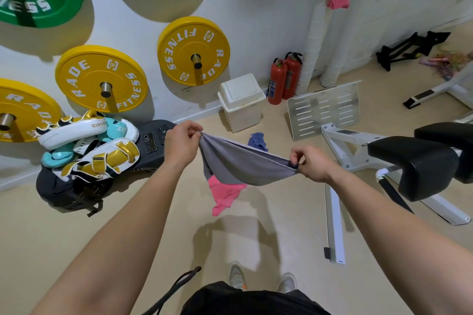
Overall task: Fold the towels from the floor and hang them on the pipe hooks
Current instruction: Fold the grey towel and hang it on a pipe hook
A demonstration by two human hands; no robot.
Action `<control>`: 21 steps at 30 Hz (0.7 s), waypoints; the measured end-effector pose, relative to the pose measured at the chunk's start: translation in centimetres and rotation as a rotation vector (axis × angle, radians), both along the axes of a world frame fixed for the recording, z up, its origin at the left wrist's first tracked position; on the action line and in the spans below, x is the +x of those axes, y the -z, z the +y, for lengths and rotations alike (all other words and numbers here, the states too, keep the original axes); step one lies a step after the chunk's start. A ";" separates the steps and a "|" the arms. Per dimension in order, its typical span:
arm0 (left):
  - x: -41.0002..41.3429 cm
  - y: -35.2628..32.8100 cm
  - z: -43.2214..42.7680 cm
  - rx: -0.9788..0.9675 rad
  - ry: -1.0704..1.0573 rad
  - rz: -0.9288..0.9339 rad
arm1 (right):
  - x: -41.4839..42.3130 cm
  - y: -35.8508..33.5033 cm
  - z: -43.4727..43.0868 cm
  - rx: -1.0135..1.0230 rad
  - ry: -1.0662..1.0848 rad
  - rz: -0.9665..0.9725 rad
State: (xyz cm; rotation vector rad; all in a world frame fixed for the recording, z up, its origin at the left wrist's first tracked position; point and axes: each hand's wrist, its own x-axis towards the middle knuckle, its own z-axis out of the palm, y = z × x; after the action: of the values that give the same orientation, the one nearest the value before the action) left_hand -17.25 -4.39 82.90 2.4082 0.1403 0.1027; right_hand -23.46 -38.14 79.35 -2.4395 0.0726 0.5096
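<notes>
Hanging in the air between two hands, the grey towel (240, 163) runs long-ways from left to right and sags in the middle. It looks soft, maybe folded double. The left hand (183, 146) pinches one end with its fingertips, and the right hand (309, 163) pinches the other end. A crumpled pink towel (225, 195) lies on the floor under it. A blue towel (258, 141) lies farther back.
</notes>
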 end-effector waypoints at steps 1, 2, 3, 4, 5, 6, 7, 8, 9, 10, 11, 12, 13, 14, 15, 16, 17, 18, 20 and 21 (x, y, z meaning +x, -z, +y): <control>0.1 0.2 0.0 0.002 -0.017 0.005 | 0.0 -0.1 0.1 -0.007 -0.026 0.005; 0.3 0.4 0.0 0.005 -0.031 0.011 | 0.0 -0.3 0.3 -0.030 -0.047 0.007; 0.4 0.6 0.0 0.006 -0.042 0.016 | 0.0 -0.4 0.4 -0.055 -0.059 0.008; 0.6 0.7 0.0 0.001 -0.050 0.020 | 0.0 -0.6 0.4 -0.076 -0.063 0.006; 0.7 0.8 -0.1 -0.002 -0.052 0.018 | 0.0 -0.8 0.4 -0.091 -0.062 -0.001; 0.9 0.9 -0.2 -0.003 -0.051 0.015 | -0.1 -1.0 0.4 -0.105 -0.062 -0.013; 1.1 0.8 -0.3 -0.002 -0.046 0.011 | -0.2 -1.3 0.4 -0.118 -0.065 -0.026; 1.3 0.8 -0.4 -0.001 -0.042 0.009 | -0.4 -1.5 0.3 -0.128 -0.069 -0.040; 1.5 0.8 -0.5 0.000 -0.038 0.007 | -0.4 -1.7 0.3 -0.136 -0.070 -0.053; 1.6 0.7 -0.6 0.001 -0.038 0.006 | -0.5 -2.1 0.3 -0.143 -0.067 -0.063; 1.7 0.7 -0.7 0.003 -0.042 0.005 | -0.5 -2.3 0.2 -0.150 -0.061 -0.070; 1.9 0.7 -0.7 0.004 -0.051 0.004 | -0.6 -2.5 0.2 -0.147 -0.051 -0.079; 2.0 0.6 -0.7 0.006 -0.063 0.005 | -0.6 -2.8 0.0 -0.133 -0.038 -0.088; 2.1 0.6 -0.7 0.005 -0.075 0.008 | -0.6 -3.0 -0.1 -0.114 -0.026 -0.095; 2.2 0.7 -0.6 0.004 -0.082 0.010 | -0.6 -3.2 -0.3 -0.097 -0.015 -0.099; 2.3 0.7 -0.5 0.002 -0.085 0.012 | -0.6 -3.4 -0.5 -0.088 -0.006 -0.104; 2.4 0.8 -0.4 0.003 -0.084 0.014 | -0.5 -3.6 -0.7 -0.088 0.000 -0.115; 2.5 0.8 -0.4 0.006 -0.083 0.014 | -0.4 -3.7 -0.8 -0.096 0.005 -0.137; 2.6 0.9 -0.5 0.008 -0.088 0.011 | 0.0 -4.1 -1.0 -0.090 0.035 -0.204; 2.6 0.9 -0.5 0.005 -0.092 0.011 | 0.3 -4.2 -1.1 -0.078 0.056 -0.232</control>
State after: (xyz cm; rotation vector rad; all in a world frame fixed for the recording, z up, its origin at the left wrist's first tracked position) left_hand -14.70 -4.84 82.00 2.4081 0.2565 0.1324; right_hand -23.19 -39.22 83.57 -2.5476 0.0635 0.1996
